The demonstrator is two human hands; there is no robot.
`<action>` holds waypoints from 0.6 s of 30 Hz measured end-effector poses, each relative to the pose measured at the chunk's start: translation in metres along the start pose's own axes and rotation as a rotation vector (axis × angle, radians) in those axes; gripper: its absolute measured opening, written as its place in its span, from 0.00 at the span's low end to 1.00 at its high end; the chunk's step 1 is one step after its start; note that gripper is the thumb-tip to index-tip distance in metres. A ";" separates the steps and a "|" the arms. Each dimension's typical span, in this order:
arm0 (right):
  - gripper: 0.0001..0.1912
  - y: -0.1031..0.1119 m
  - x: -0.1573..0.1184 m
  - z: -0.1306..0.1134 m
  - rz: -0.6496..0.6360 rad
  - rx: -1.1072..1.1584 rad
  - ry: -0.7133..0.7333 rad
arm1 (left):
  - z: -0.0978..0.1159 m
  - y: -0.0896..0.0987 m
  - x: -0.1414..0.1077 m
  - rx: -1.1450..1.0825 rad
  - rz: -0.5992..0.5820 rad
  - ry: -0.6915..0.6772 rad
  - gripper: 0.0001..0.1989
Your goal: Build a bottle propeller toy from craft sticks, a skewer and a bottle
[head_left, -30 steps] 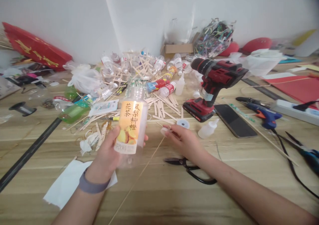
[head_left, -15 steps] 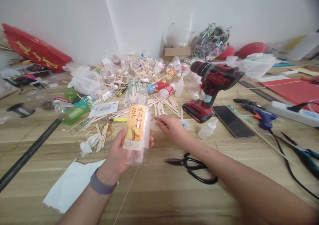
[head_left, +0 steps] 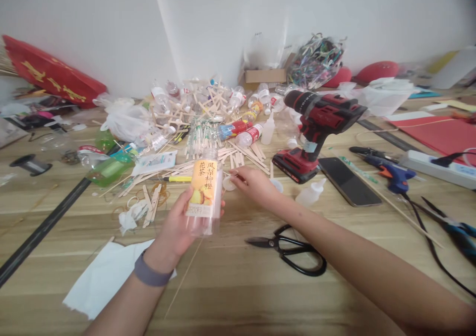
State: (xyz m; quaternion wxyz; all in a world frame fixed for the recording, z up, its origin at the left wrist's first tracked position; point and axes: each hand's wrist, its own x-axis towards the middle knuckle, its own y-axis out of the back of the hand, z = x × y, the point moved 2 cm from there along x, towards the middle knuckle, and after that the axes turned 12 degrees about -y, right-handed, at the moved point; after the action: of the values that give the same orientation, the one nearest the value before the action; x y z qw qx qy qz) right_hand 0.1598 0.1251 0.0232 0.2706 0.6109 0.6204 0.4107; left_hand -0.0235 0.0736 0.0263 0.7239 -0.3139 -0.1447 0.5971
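Left hand [head_left: 182, 222]: one, wrapped around a clear plastic bottle [head_left: 203, 197], thumb over the front, fingertips showing at the far side. Bottle held upright, leaning slightly, clear of the tabletop [head_left: 226, 296]; smooth wall, yellow-orange label with dark characters. One grey wristband [head_left: 151, 270] behind this hand, smooth, matte.

Right hand [head_left: 255, 187]: just right of the bottle, thumb and fingers pinched narrow on one small translucent disc [head_left: 228, 183]; finer detail blurred. One thin stick [head_left: 184, 276], straight and pale, runs from below the bottle toward the wearer.

Nearer than the right hand, under the forearm's edge: one pair of scissors [head_left: 277, 244], dark metal blades, black looped handles. Behind the right wrist, one pale round spool [head_left: 276, 185], partly covered.

Right of the right hand: one red-and-black drill [head_left: 322, 123] standing on its battery; one phone [head_left: 349, 181], flat, glossy, dark; one blue-and-orange glue gun [head_left: 396, 176]. Squeeze bottles, two, milky soft-looking plastic with narrow nozzles: one [head_left: 267, 129] beyond the hand, one [head_left: 310, 192] to its right.

Beyond both hands: flat wooden sticks [head_left: 245, 155], heaped, too many to count. Left of the left hand: one white sheet [head_left: 106, 276], torn-edged; one crumpled tissue [head_left: 132, 217].
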 end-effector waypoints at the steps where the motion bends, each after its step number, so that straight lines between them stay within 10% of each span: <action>1: 0.10 0.002 -0.002 0.001 -0.002 -0.009 -0.003 | 0.000 0.000 0.000 0.000 0.003 0.002 0.20; 11: 0.10 0.077 -0.059 0.016 0.100 -0.170 -0.173 | -0.007 0.007 0.000 0.056 -0.044 0.069 0.20; 18: 0.12 0.052 -0.093 0.043 -0.130 -0.569 -0.457 | -0.009 -0.001 -0.007 0.105 -0.101 0.064 0.21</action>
State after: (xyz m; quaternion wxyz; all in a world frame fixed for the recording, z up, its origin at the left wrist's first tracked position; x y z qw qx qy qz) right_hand 0.2340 0.0370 0.0290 0.5869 0.5464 0.4424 0.4016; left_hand -0.0192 0.0644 0.0214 0.7728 -0.2869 -0.1056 0.5561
